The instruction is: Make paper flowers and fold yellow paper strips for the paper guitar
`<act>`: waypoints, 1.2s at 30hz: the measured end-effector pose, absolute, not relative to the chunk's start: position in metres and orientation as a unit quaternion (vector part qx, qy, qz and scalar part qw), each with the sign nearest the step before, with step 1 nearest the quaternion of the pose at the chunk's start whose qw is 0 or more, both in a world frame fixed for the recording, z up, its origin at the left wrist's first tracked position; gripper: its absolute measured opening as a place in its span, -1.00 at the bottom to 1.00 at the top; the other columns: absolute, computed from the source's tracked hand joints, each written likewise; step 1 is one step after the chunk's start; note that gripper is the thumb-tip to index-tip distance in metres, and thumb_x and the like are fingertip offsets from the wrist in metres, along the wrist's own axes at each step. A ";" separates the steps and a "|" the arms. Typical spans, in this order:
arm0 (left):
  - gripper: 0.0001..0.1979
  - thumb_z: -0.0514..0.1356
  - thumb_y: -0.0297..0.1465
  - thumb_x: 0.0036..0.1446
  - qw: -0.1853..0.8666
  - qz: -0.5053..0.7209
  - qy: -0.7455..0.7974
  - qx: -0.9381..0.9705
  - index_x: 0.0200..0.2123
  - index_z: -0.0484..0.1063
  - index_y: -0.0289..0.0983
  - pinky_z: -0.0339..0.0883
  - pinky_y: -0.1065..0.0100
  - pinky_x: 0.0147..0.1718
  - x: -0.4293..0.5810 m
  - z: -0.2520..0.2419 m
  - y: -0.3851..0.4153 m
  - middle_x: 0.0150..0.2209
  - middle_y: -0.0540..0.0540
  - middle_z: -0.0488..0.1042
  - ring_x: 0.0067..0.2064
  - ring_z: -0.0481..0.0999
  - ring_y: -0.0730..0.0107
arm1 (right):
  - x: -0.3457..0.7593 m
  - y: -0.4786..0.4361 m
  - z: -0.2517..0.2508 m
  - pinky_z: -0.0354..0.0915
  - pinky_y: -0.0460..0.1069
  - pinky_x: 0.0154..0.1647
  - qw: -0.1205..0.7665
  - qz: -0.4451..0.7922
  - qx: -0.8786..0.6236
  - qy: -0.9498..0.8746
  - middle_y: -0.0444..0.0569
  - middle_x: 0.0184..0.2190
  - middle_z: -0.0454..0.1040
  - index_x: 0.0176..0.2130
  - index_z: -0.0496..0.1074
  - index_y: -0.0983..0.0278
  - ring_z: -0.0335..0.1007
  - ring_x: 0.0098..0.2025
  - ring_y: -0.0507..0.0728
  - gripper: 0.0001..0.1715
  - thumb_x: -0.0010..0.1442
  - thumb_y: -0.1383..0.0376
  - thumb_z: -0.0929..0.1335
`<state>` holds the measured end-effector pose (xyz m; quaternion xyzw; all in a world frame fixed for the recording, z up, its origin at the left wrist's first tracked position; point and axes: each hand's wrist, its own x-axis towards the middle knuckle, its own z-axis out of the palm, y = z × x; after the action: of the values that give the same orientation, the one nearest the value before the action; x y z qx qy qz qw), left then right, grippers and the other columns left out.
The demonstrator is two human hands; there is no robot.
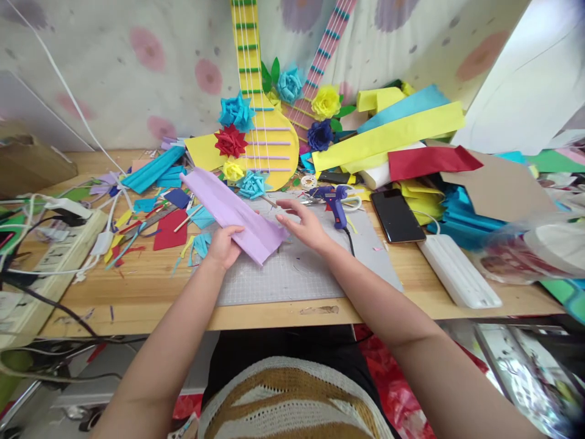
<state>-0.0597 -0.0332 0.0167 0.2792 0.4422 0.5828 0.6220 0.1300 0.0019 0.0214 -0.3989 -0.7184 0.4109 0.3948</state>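
A long folded piece of lilac paper (pixel 233 210) slants above the grey cutting mat (pixel 292 280). Its near lower edge is gripped by my left hand (pixel 225 247), thumb on top and the other fingers hidden beneath. At the paper's right end is my right hand (pixel 304 224), fingers apart and stretched to the left; whether it touches the paper I cannot tell. A blue glue gun (pixel 336 204) rests on the mat just behind my right hand. Behind the paper leans a yellow paper instrument (pixel 274 134) decorated with paper flowers.
A black phone (pixel 397 214) and a white power bank (pixel 459 271) lie to the right. Yellow paper strips (pixel 393 137) and a red strip (pixel 434 163) are piled behind them. Coloured scraps (pixel 171 228) cover the left, near a power strip (pixel 59 262) with tangled cables.
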 end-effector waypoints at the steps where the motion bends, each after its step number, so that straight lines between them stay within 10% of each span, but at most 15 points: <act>1: -0.64 0.13 -0.49 -0.27 0.640 0.561 0.433 0.298 -0.29 0.48 -0.34 0.34 0.14 -0.02 -0.061 0.018 -0.034 -0.21 -0.13 0.54 -0.04 0.46 0.12 | 0.131 0.006 0.019 0.25 0.08 0.04 0.375 0.474 -0.407 -0.685 0.05 0.06 0.36 0.05 0.29 0.20 0.30 0.06 0.14 -0.48 0.11 0.12 0.34; 6: -0.56 0.11 -0.49 -0.37 0.667 0.513 0.424 0.336 -0.28 0.49 -0.35 0.33 0.06 -0.03 -0.057 0.018 -0.038 -0.26 -0.14 0.56 -0.05 0.46 0.02 | 0.130 0.010 0.010 0.31 -0.06 -0.26 0.258 0.661 -0.380 -0.593 -0.05 -0.27 0.50 0.12 0.17 0.24 0.41 -0.27 0.05 -0.23 -0.05 0.29 0.44; 11: -0.63 0.13 -0.54 -0.45 0.625 0.536 0.474 0.310 -0.40 0.45 -0.32 0.39 0.09 -0.13 -0.055 0.012 -0.035 -0.38 -0.06 0.56 -0.18 0.51 0.07 | 0.125 0.008 0.005 0.13 -0.13 -0.48 0.261 0.579 -0.408 -0.656 -0.25 -0.57 0.33 -0.15 0.35 0.28 0.22 -0.52 -0.04 -0.54 -0.12 0.34 0.42; 17: -0.64 0.35 -0.44 -0.40 0.558 0.588 0.526 0.259 -0.38 0.45 -0.32 0.39 0.19 -0.18 -0.056 0.004 -0.031 -0.38 -0.07 0.56 -0.27 0.52 0.24 | 0.129 0.010 0.008 0.08 -0.13 -0.48 0.272 0.518 -0.427 -0.689 -0.23 -0.58 0.26 -0.42 0.33 0.29 0.14 -0.50 -0.05 -0.80 -0.14 0.30 0.39; 36: -0.50 0.41 -0.28 -0.33 0.574 0.585 0.486 0.302 -0.25 0.39 -0.29 0.37 0.20 -0.17 -0.056 0.009 -0.034 -0.30 -0.08 0.53 -0.22 0.51 0.25 | 0.131 0.008 0.016 -0.09 -0.10 -0.50 0.234 0.431 -0.465 -0.737 -0.25 -0.63 0.10 -0.58 0.19 0.28 -0.02 -0.53 -0.06 -0.58 -0.12 0.04 0.39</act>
<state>-0.0561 -0.0341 0.0092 0.3020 0.4865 0.5852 0.5742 0.1308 0.0083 0.0155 -0.4652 -0.7370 0.4309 0.2340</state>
